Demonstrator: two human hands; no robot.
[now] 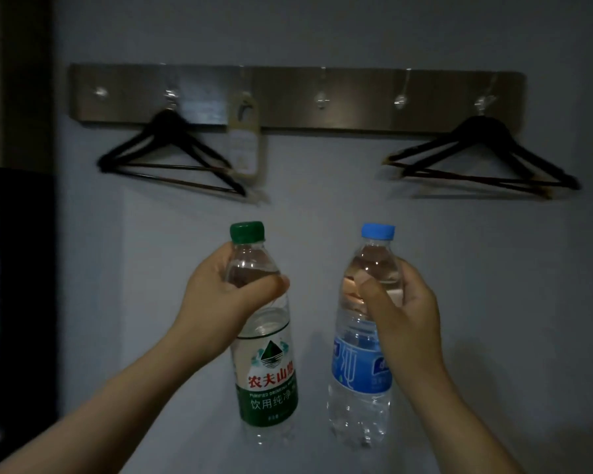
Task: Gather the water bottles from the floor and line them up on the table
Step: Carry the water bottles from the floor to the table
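Bottles accounted for: two, both carried upright and apart before a grey wall [322,29]; no table or floor in view. The left hand [220,289] grasps the green-capped bottle [267,381] at its shoulder, thumb across the front. The right hand [401,309] grasps the blue-capped bottle [360,371] likewise. This high grip likely suits setting the bases down first. Both are clear ribbed plastic with glossy printed labels. Behind hangs a metal hook rail [356,97] with black hangers [172,159].

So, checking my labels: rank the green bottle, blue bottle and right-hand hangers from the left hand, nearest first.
1. Green bottle, gripped in the left hand.
2. Blue bottle, beside it, in the right hand.
3. Right-hand hangers, up on the wall.
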